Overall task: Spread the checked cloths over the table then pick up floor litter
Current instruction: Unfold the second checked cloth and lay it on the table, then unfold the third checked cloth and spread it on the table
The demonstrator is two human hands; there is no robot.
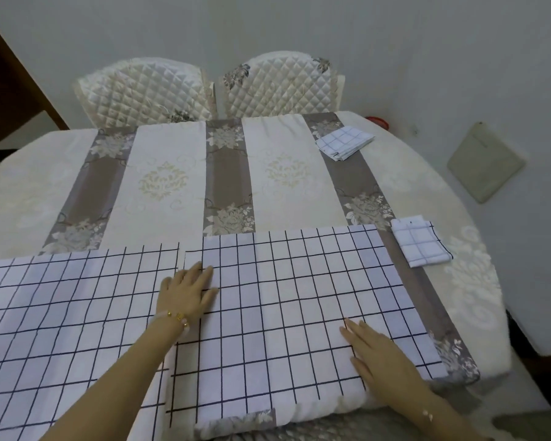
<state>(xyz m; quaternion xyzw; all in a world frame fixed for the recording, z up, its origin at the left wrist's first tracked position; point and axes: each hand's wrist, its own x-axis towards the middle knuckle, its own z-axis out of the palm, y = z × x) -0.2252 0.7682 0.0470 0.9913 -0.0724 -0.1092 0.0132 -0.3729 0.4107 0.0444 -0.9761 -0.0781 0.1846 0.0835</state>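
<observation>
Two white checked cloths lie spread side by side on the near half of the table [29, 186]. The left cloth [61, 313] reaches the frame's left edge. The right cloth [299, 297] has one near corner folded back. My left hand [186, 289] rests flat, fingers straight, on the right cloth's left edge where the two cloths meet. My right hand [379, 358] presses flat on the right cloth's near right part. A folded checked cloth [419, 241] lies just past the right cloth's far corner. Another folded checked cloth [344, 143] sits at the table's far right.
The table wears a cream and grey floral cover. Two quilted chair backs, left [143, 90] and right [280, 85], stand against its far side by the white wall. A red object [377, 120] shows behind the table's far right. A pale square panel [485, 162] sits on the wall at right.
</observation>
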